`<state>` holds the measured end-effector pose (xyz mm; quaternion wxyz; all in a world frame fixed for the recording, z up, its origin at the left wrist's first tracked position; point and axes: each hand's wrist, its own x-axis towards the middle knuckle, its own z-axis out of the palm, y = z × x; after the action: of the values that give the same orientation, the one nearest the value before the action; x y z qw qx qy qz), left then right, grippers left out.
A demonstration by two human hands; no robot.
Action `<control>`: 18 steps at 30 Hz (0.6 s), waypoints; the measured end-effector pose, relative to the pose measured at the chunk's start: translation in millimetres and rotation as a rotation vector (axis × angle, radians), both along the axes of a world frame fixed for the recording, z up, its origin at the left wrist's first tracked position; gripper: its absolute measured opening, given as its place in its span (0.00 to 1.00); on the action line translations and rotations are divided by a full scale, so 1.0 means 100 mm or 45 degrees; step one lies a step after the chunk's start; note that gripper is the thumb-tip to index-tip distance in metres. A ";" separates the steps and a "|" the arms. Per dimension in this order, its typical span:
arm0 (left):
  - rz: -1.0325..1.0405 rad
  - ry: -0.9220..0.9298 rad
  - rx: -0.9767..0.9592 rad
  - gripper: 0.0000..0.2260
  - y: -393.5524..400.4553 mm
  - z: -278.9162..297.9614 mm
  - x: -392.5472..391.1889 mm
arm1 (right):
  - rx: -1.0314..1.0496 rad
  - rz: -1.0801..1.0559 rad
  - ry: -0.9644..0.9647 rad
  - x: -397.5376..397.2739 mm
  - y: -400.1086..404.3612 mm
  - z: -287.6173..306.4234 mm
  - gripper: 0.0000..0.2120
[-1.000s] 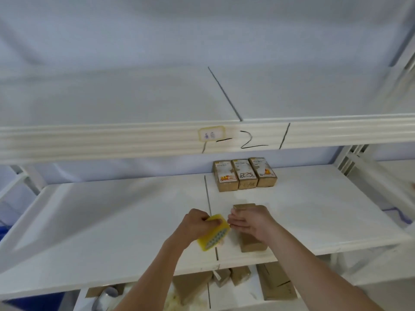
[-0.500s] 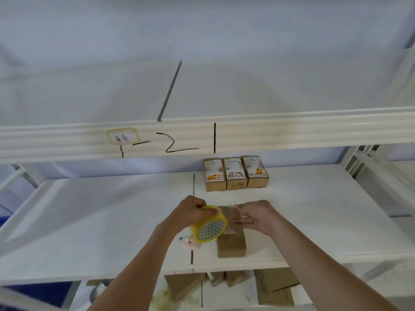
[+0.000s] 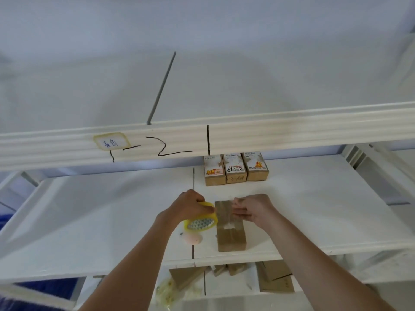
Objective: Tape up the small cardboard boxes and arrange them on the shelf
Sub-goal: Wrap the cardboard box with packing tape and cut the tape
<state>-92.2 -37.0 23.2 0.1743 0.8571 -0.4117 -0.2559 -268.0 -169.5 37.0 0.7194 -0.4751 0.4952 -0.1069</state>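
We stand before a white shelf, and working from the left, its board there is bare. On the beam above sits a small yellow-edged label with blue writing, then black marker strokes to its right. Lower down, near the board's seam, a small pale pink object lies on the shelf just under our left hand; we cannot tell what it is.

Our left hand grips a yellow roll of tape, fingers curled over its rim, the open core facing down toward us. It hangs just left of the cardboard box we are taping. A strip of clear tape runs from the roll across the box's far end to our right hand, whose fingertips pinch the tape's end over the box top.

The box rests flat on the shelf, near the front edge, just right of the seam. Its long axis runs front to back, one short end pointing at us, the other toward the back wall. Our hands cover part of its far half.

Behind it, well apart, three labelled boxes stand side by side, touching, against the back. On the lower level we see flattened cardboard pieces and a clump of crumpled tape.
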 end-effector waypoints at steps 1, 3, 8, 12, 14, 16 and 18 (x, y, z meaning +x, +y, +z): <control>-0.001 -0.024 0.036 0.18 -0.01 -0.02 0.02 | -0.001 0.002 -0.011 0.00 -0.01 0.03 0.06; 0.023 -0.053 0.075 0.20 -0.02 -0.05 0.04 | -0.009 -0.004 0.001 0.02 -0.03 0.07 0.05; 0.000 -0.146 0.150 0.29 -0.12 -0.01 0.09 | -0.039 -0.171 0.042 0.00 -0.08 0.05 0.08; 0.001 0.055 0.014 0.24 -0.16 -0.03 0.17 | -0.068 -0.172 0.103 -0.12 -0.19 0.02 0.09; -0.048 0.025 0.035 0.21 -0.19 -0.04 0.19 | -0.041 -0.131 0.119 -0.18 -0.20 0.00 0.10; -0.090 -0.066 0.118 0.21 -0.22 -0.04 0.18 | -0.004 -0.090 0.129 -0.21 -0.19 -0.03 0.11; -0.122 -0.144 0.218 0.23 -0.24 -0.05 0.18 | 0.049 -0.095 0.113 -0.20 -0.16 -0.06 0.09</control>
<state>-74.7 -60.7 18.4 0.0645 0.8613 -0.4380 -0.2494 -288.0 -185.4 31.0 0.7013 -0.4466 0.5459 -0.1030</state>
